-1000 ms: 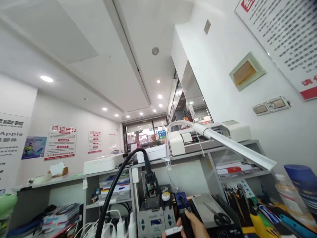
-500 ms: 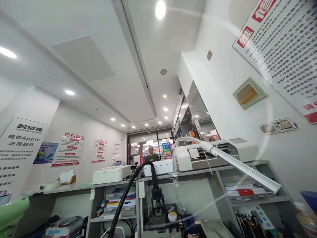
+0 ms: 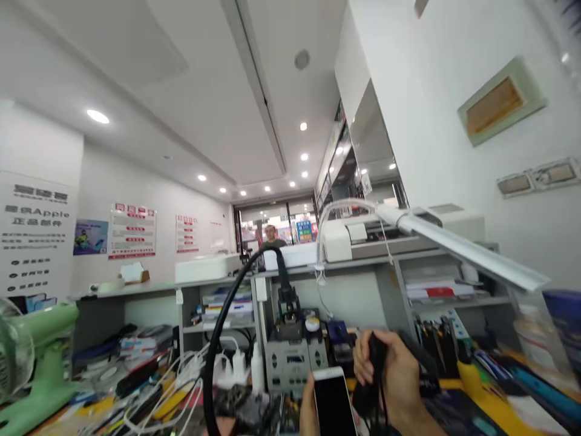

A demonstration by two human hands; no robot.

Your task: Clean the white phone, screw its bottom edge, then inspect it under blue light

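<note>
A white smartphone with a dark screen [image 3: 334,402] stands at the bottom centre, cut off by the frame's lower edge. My left hand [image 3: 308,407] is closed on its left side; only part of the fingers shows. Just to the right, my right hand [image 3: 402,378] is wrapped around a black corded object [image 3: 376,358], whose exact kind I cannot make out. Its dark cord hangs down beside the phone. Behind both hands is a grey bench station with a small display [image 3: 293,363], and a black hose [image 3: 222,321] arches over the bench to its left.
White cables [image 3: 181,375] and loose parts clutter the bench on the left, beside a green fan [image 3: 45,357]. Hand tools [image 3: 436,342] and a yellow bottle [image 3: 467,375] stand on the right. A white lamp bar [image 3: 472,248] juts over the shelves. A person [image 3: 271,235] is at the back.
The view has tipped downward, bringing the cluttered bench into sight. Both hands, the smartphone and the black corded object have come into the frame at the bottom.
</note>
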